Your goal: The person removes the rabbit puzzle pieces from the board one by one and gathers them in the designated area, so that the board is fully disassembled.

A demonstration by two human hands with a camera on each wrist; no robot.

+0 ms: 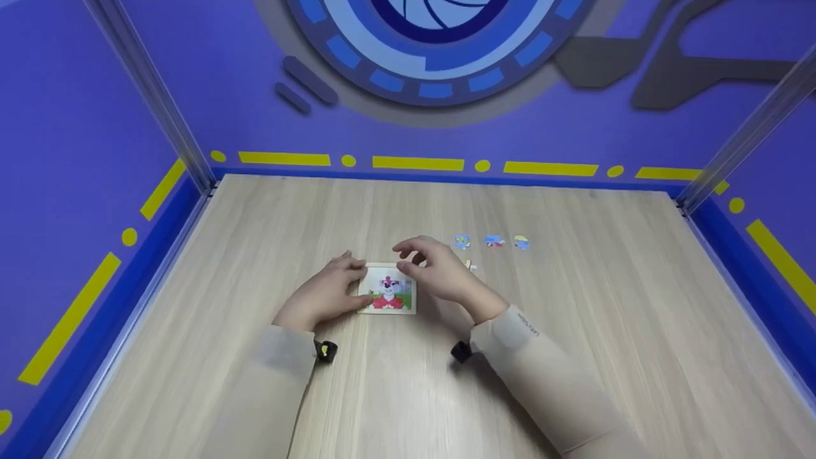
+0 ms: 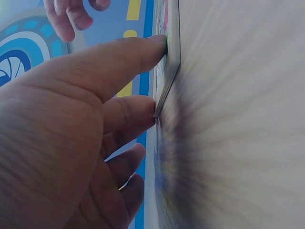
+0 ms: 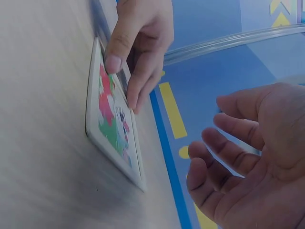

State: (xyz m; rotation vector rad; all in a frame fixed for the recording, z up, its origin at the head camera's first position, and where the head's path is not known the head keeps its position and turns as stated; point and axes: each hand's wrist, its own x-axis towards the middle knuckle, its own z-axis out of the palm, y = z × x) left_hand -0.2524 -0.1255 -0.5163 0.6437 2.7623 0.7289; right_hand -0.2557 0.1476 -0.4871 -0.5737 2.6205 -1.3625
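A jigsaw puzzle tray point(image 1: 384, 312) with a pale rim lies flat on the table, bearing a cartoon animal picture in red, white and green. At its left side is my left hand point(image 1: 328, 290); the thumb point(image 2: 152, 50) rests on the front left part and the index fingertip touches the left edge. My right hand point(image 1: 440, 271) hovers over the upper right corner, fingers loosely bent. Nothing shows between those fingers in the right wrist view, where the right hand point(image 3: 257, 152) is apart from the tray point(image 3: 114, 164). The right hand hides part of the picture.
Three loose puzzle pieces lie in a row behind and right of the tray: a left one point(image 1: 462, 241), a middle one point(image 1: 494, 241) and a right one point(image 1: 521, 242). Another piece point(image 1: 471, 265) peeks out beside the right hand. Blue panels point(image 1: 408, 137) enclose the wooden table point(image 1: 605, 287).
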